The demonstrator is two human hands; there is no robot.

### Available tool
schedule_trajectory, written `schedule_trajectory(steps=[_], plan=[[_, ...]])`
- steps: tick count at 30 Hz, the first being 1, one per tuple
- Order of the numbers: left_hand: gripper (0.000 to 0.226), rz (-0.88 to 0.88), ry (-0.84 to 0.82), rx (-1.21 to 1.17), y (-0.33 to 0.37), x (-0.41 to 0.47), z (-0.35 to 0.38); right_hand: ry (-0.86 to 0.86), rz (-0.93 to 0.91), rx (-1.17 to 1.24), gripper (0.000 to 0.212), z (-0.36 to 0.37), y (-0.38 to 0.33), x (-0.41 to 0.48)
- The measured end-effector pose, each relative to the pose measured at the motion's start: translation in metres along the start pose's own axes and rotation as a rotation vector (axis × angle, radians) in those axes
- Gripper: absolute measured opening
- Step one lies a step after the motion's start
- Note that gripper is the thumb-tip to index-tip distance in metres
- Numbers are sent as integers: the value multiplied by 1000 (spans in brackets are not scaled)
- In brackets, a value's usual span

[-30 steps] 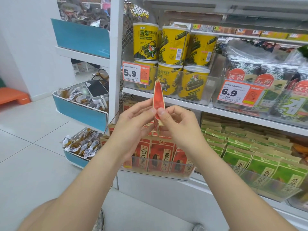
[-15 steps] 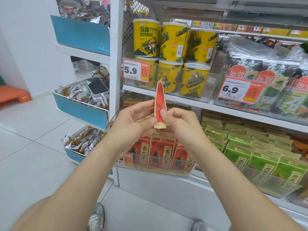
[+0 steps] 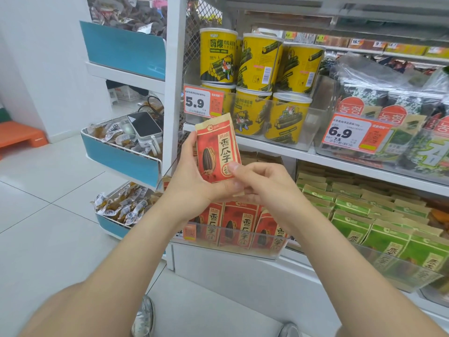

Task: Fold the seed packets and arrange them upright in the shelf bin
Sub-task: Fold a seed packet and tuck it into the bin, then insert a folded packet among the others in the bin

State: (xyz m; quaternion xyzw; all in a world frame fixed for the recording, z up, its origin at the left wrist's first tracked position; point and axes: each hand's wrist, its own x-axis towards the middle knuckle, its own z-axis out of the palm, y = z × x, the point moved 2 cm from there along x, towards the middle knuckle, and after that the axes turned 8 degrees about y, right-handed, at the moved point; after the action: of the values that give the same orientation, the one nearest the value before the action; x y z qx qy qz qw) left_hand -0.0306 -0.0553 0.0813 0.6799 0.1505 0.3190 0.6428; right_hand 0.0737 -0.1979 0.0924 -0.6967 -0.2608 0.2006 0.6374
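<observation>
A red sunflower seed packet (image 3: 217,147) is held upright in front of the shelf, its printed face turned toward me. My left hand (image 3: 192,181) grips its left edge and bottom. My right hand (image 3: 262,183) pinches the lower right corner with thumb on the front. Below my hands a clear plastic shelf bin (image 3: 243,249) holds several more red seed packets (image 3: 239,224) standing upright.
Green packets (image 3: 379,224) fill the neighbouring bin on the right. Yellow seaweed tubs (image 3: 257,86) and bagged seaweed (image 3: 393,110) sit on the shelf above, behind price tags. A blue-fronted wire rack (image 3: 121,156) with wrapped snacks and a power bank stands left. White tiled floor lies below.
The packet was edge-on to me between both hands; it has been turned so its flat front faces me, and it sits slightly lower.
</observation>
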Motion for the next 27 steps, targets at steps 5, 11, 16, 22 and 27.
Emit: schedule_trajectory(steps=[5, 11, 16, 22, 27], plan=[[80, -88, 48, -22, -1, 2, 0, 145, 9, -24, 31, -4, 3, 3], [42, -211, 0, -100, 6, -1, 3, 251, -201, -176, 30, -2, 3, 10], [52, -161, 16, 32, 3, -1, 3, 178, -235, -205, 30, 2, 0, 10], [50, -112, 105, 10, 3, -1, 2, 90, -168, 7, 33, 2, -3, 3], [47, -102, 190, 15, 0, 2, -3, -28, -112, -111, 19, -1, 3, 2]])
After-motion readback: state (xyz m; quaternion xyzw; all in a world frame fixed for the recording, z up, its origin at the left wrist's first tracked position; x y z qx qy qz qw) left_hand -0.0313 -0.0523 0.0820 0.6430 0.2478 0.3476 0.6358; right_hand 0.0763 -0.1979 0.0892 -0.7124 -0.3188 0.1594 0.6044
